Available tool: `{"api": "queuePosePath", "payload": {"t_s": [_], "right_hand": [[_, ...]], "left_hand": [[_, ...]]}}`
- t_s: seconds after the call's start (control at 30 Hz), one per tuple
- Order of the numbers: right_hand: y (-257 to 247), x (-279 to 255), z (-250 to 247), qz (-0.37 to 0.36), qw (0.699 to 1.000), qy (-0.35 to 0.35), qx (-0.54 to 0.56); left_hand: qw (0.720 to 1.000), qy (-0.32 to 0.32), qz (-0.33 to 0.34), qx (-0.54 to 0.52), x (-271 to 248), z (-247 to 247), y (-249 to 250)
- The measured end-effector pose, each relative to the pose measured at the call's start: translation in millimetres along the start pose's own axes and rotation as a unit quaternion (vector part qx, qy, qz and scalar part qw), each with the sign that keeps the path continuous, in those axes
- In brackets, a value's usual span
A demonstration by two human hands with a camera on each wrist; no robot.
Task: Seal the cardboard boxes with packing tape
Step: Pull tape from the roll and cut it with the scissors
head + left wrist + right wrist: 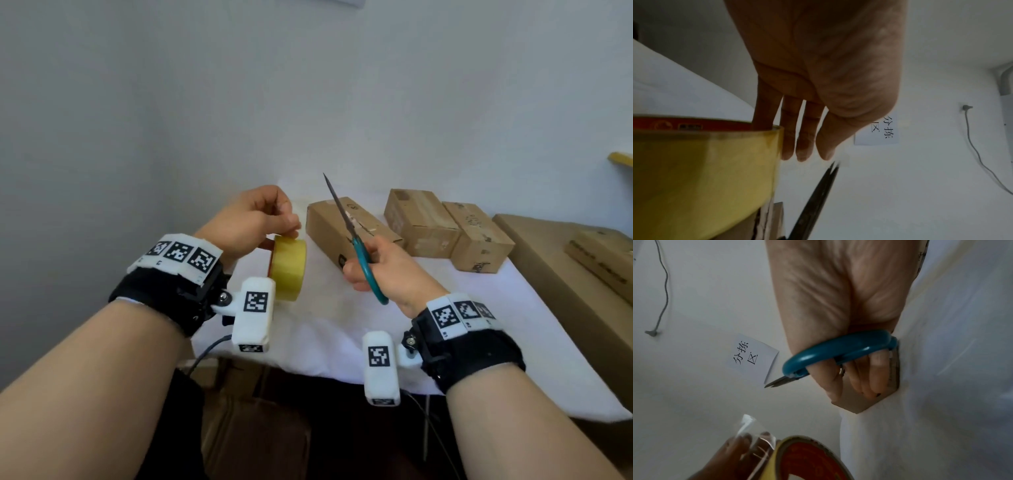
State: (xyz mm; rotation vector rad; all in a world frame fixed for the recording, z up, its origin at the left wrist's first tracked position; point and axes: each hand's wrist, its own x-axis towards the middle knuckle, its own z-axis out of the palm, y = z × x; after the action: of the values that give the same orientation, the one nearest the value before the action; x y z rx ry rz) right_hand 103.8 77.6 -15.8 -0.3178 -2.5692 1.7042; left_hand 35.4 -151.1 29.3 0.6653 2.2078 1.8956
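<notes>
While the left hand (251,219) grasps the yellow packing tape roll (288,269) at centre frame, pinching its loose end, the right hand (387,270) clenches teal-handled scissors (356,240), blades together, pointing up. Three cardboard boxes (421,222) sit right of centre on the white table (342,325).

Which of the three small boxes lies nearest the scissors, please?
The left box, directly behind the scissors held by the right hand; the other two stand further right.

Head cam looks down over both wrists; wrist cams sit super close, facing fingerward, both catching the tape roll (701,178) and wall sign (752,357).
</notes>
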Motion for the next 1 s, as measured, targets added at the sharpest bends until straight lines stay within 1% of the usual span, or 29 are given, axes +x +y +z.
{"api": "queuePosePath", "payload": {"t_s": [0.13, 0.27, 0.47, 0.6, 0.67, 0.8, 0.9, 1.0], "right_hand": [[-5, 3, -3, -0.023, 0.999, 0.012, -0.040], [-3, 3, -6, -0.016, 0.996, 0.013, -0.086], [-6, -2, -19, 0.000, 0.983, -0.010, -0.185], [-13, -12, -25, 0.006, 0.966, -0.053, -0.251], [-13, -13, -26, 0.005, 0.959, -0.064, -0.276], [-10, -12, -23, -0.006, 0.948, -0.042, -0.316], [-10, -9, -23, -0.035, 0.942, -0.013, -0.334], [-14, -11, -23, -0.059, 0.933, -0.002, -0.355]], "left_hand": [[1.000, -0.005, 0.000, -0.002, 7, -10, -15], [1.000, 0.001, 0.014, 0.005, 10, -15, -27], [0.999, 0.031, 0.036, 0.012, 12, -23, -31], [0.999, 0.042, 0.033, 0.010, 12, -25, -33], [0.998, 0.042, 0.030, 0.022, 12, -22, -33], [0.998, 0.029, 0.031, 0.042, 12, -17, -34], [0.999, 0.002, 0.032, 0.038, 10, -10, -33], [0.999, -0.013, 0.034, 0.037, 8, -4, -33]]}}
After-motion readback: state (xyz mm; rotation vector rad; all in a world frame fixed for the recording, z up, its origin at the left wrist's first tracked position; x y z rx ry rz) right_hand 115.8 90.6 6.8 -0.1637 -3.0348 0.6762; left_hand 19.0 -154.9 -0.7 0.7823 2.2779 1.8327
